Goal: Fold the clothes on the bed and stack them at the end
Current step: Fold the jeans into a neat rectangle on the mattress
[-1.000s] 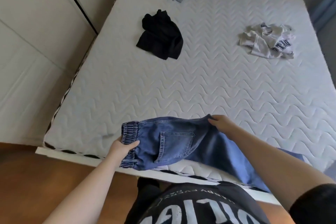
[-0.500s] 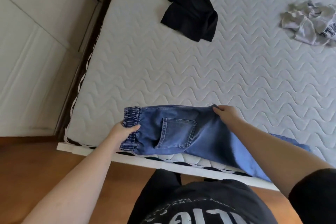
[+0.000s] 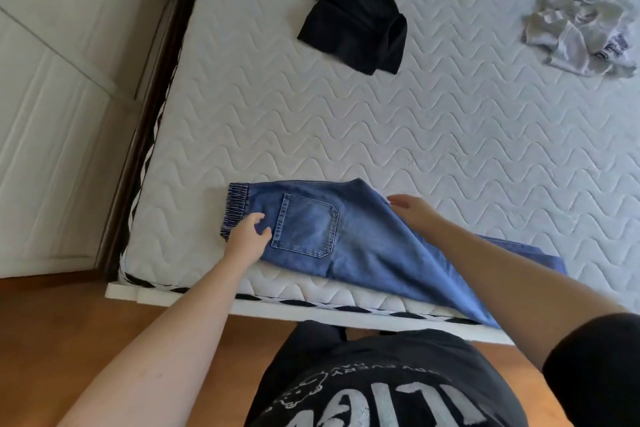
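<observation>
Blue jeans point(image 3: 349, 236) lie folded lengthwise at the near edge of the mattress point(image 3: 415, 135), waistband to the left, back pocket up, legs running right and partly off the edge. My left hand point(image 3: 247, 237) rests flat on the denim beside the waistband, fingers spread. Above the seat area my right hand point(image 3: 410, 213) is open, fingers extended, touching or just above the cloth. A crumpled black garment point(image 3: 353, 10) lies further up the bed. At the far right lies a crumpled grey-white shirt point(image 3: 581, 35) with dark lettering.
A white wardrobe point(image 3: 52, 97) stands along the left side of the bed, with a narrow dark gap between. The white bed frame point(image 3: 277, 308) borders the near edge. Wooden floor point(image 3: 69, 340) lies below. I stand against the foot of the bed.
Both hands have let go of the jeans, which now lie flat on the mattress. My left hand moved from the waistband onto the denim. The view tilted down and nearer.
</observation>
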Tool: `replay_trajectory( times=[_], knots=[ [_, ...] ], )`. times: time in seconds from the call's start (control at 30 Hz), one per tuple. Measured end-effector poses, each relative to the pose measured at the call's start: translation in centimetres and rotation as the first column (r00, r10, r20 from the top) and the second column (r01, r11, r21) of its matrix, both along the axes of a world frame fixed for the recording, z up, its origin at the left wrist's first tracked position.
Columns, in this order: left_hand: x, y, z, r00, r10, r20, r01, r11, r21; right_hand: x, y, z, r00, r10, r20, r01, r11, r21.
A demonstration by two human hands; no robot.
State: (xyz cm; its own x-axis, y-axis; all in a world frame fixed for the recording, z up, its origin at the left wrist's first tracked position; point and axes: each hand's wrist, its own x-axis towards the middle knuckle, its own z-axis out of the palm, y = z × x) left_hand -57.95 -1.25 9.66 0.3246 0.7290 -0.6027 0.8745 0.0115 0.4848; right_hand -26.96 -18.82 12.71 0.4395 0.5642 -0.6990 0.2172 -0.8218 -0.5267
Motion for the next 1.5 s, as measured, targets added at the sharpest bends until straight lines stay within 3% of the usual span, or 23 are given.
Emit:
replay_trajectory(
  times=[0.23,0.33,0.57,0.87,1.03,1.23,1.4,1.5],
  knots=[
    [7.4,-6.6,-0.5,0.972,-0.236,0.002,0.236,0.971,-0.032,2.6,-10.8,-1.6,0.994,-0.065,0.093,0.077,0.989,-0.130],
    [11.2,-10.4,-0.5,0.943,-0.333,-0.007,0.333,0.943,-0.029,4.6,-16.6,-2.7,0.982,-0.174,0.079,0.184,0.972,-0.144],
    [21.0,-21.3,-0.4,0.894,-0.448,0.029,0.449,0.892,-0.046,10.6,-28.6,-4.7,0.921,-0.388,0.028,0.388,0.911,-0.141],
    [33.7,-32.8,-5.3,0.796,-0.605,0.002,0.598,0.786,-0.158,18.0,-41.3,-10.3,0.814,-0.577,0.062,0.575,0.786,-0.227],
    [36.8,-36.7,-6.6,0.768,-0.640,-0.008,0.626,0.753,-0.202,21.0,-44.1,-13.0,0.808,-0.589,-0.012,0.568,0.784,-0.250],
    [37.3,-38.2,-7.6,0.762,-0.646,-0.044,0.629,0.755,-0.186,24.3,-43.6,-15.5,0.868,-0.490,0.078,0.494,0.843,-0.212],
    [37.0,-38.0,-8.1,0.802,-0.596,-0.022,0.578,0.785,-0.223,24.2,-41.3,-17.9,0.796,-0.604,-0.045,0.577,0.778,-0.247],
    [36.6,-38.1,-8.3,0.839,-0.545,-0.003,0.527,0.814,-0.245,23.2,-40.3,-18.2,0.831,-0.551,-0.075,0.518,0.816,-0.257]
  ],
)
